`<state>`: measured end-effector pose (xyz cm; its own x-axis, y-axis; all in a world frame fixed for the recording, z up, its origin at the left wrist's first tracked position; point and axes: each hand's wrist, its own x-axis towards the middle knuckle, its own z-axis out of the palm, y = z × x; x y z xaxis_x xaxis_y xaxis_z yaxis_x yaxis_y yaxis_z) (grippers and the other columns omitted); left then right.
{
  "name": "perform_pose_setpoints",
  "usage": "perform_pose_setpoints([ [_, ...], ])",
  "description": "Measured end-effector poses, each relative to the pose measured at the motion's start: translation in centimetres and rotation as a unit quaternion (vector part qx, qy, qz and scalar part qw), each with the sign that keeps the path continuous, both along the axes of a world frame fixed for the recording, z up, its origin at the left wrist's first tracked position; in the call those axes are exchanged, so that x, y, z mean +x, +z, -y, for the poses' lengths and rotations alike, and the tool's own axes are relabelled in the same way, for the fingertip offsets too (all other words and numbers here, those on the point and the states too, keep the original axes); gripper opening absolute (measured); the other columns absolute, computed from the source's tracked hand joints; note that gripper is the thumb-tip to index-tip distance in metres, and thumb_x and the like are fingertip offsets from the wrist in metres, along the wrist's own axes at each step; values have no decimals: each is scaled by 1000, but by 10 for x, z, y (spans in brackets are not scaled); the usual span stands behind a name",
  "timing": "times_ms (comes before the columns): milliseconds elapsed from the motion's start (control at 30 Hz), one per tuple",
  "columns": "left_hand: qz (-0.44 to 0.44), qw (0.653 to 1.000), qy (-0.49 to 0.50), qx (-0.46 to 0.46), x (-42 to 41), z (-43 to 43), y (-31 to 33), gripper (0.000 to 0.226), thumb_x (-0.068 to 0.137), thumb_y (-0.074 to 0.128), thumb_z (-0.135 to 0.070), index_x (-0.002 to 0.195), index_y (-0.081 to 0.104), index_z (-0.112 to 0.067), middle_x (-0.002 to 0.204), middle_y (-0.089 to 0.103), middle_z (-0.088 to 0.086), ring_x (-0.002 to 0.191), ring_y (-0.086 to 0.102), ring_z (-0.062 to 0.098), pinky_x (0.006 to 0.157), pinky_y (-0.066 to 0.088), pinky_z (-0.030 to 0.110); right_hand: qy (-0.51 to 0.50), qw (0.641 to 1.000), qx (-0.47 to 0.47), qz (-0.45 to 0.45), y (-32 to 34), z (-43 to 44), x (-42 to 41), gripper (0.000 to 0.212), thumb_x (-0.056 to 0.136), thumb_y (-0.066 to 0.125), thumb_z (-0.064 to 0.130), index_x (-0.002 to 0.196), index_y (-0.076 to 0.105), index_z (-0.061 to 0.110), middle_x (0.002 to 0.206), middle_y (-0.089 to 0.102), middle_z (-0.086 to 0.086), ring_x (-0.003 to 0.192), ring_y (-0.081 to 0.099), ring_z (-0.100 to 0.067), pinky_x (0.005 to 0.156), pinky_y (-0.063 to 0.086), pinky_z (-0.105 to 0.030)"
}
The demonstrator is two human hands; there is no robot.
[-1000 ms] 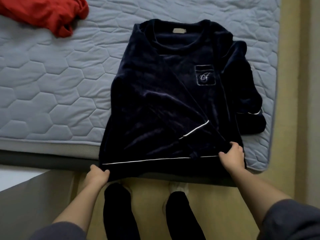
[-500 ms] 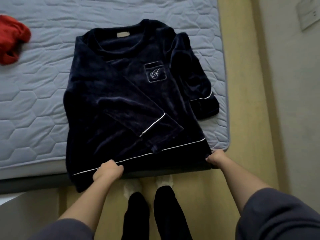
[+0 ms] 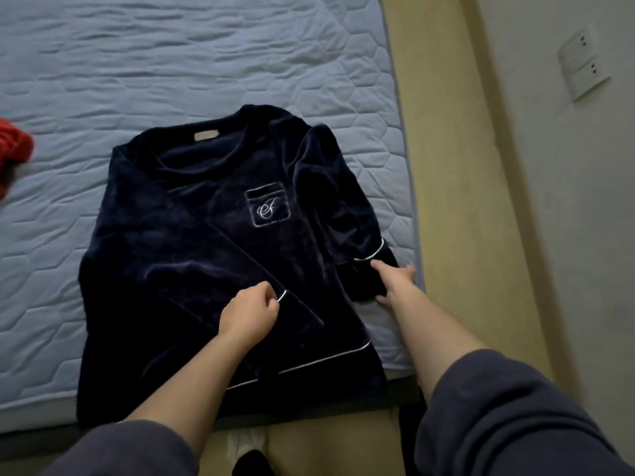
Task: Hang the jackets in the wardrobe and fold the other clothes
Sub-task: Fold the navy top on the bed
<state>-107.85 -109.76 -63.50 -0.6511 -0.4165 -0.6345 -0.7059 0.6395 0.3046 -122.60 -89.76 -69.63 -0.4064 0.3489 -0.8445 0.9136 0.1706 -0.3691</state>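
Evidently the step in hand was the folding-in of the sleeves. A navy velvet pullover with white piping (image 3: 147, 338) was spread front-up on the quilted pale-blue mattress (image 3: 206, 63), near its right front corner, with the hem brought to the near edge. The crossed sleeve (image 3: 223, 255) was laid diagonally over the chest, and its cuff was pinched at the piping by the left hand (image 3: 249, 316), fingers curled tight. The cuff of the loose sleeve (image 3: 343, 201), lying beside the body, was gripped by the right hand (image 3: 395, 280).

To be done well, the loose sleeve would best be carried flat across the first, which should be pinned meanwhile, and the cuff kept inside the side line. Velvet was judged slippery, so each layer should be smoothed before the next fold.

A soft sheen, a round neck with a tan label (image 3: 206, 135) and a monogrammed chest pocket (image 3: 268, 209) were shown. A crumpled red garment (image 3: 13, 149) was left at the mattress's left edge.
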Motion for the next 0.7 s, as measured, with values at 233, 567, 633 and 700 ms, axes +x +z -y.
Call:
perform_pose_setpoints([
  [233,14,991,128,33,-80,-71,-10,15,88,43,-24,82,56,-29,78,63,-7,67,59,13,55,43,26,99,994,-39,17,12,-59,-74,31,75,67,-2,106,65,-4,85,63,-11,71,58,-22,59,48,-28],
  [567,10,994,105,-1,-207,-99,23,11,88,45,-25,92,55,-24,88,60,-3,79,56,18,63,39,29,266,939,51,-212,78,-162,-294,40,81,61,0,116,63,19,108,62,-8,90,58,-20,67,48,-23],
  [633,18,994,106,-12,-240,-99,18,10,87,46,-23,94,54,-23,88,57,-6,80,53,17,66,39,29,262,933,34,-245,74,-168,-333,39,82,61,-1,113,63,22,105,60,-6,86,56,-16,54,44,-11],
  [700,7,991,136,-16,-273,-98,8,11,87,47,-22,96,54,-24,92,57,-6,82,51,15,69,39,29,262,929,1,-261,67,-174,-370,39,82,60,-3,109,63,25,104,59,-5,85,56,-14,49,43,-5],
])
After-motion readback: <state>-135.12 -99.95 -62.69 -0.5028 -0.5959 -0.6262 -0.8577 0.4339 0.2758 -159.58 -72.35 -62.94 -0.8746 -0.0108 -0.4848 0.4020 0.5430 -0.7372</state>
